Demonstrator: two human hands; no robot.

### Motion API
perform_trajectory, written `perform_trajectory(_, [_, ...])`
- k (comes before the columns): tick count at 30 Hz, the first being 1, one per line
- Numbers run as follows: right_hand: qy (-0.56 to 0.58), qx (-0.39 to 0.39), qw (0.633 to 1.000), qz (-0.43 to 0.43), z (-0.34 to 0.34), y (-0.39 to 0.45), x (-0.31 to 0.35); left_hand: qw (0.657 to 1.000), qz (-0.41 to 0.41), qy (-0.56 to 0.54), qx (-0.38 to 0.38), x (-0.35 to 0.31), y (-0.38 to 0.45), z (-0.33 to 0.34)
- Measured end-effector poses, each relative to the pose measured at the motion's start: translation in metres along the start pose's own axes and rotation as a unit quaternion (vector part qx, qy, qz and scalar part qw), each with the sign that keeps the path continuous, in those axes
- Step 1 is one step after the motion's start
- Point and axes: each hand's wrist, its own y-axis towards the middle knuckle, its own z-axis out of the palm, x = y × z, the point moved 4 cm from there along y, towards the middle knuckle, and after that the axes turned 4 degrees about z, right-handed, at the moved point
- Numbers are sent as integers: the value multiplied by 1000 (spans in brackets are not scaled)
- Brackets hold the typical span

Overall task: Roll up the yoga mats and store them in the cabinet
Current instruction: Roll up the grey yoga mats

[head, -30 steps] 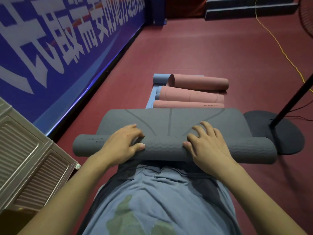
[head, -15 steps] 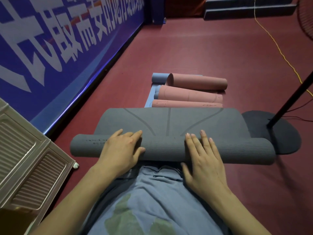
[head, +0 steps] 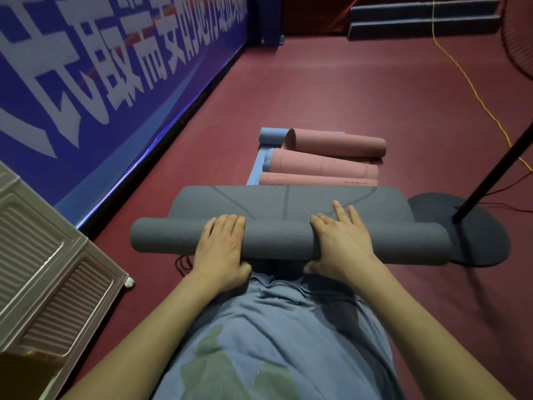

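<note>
A grey yoga mat lies across the red floor in front of me, most of it wound into a thick roll. A short flat stretch remains beyond the roll. My left hand lies over the left-centre of the roll, fingers flat across its top and thumb on the near side. My right hand presses on the right-centre, its straight fingers reaching over onto the flat part. Beyond lie three rolled pink mats on a blue mat. The beige ribbed cabinet stands at my left.
A fan's round black base and slanted pole sit just right of the roll's end. A yellow cable runs over the floor at the right. A blue banner wall lines the left side. Steps stand far back.
The roll has turned forward and the flat stretch has shortened. My curled fingers straightened, and both hands now lie further over the top of the roll.
</note>
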Motion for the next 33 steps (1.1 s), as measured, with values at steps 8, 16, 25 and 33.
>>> perform_trajectory(8, [2, 64, 998, 19, 5, 21, -4, 998, -19, -38, 56, 9, 36, 2])
perform_trajectory(16, [21, 64, 998, 20, 2, 53, -13, 979, 8, -28, 200, 17, 79, -3])
perform_trajectory(25, [30, 61, 998, 10, -5, 56, -18, 976, 68, -12, 207, 24, 84, -8])
perform_trajectory(33, [21, 34, 999, -3, -10, 21, -23, 983, 127, 49, 122, 8, 55, -21])
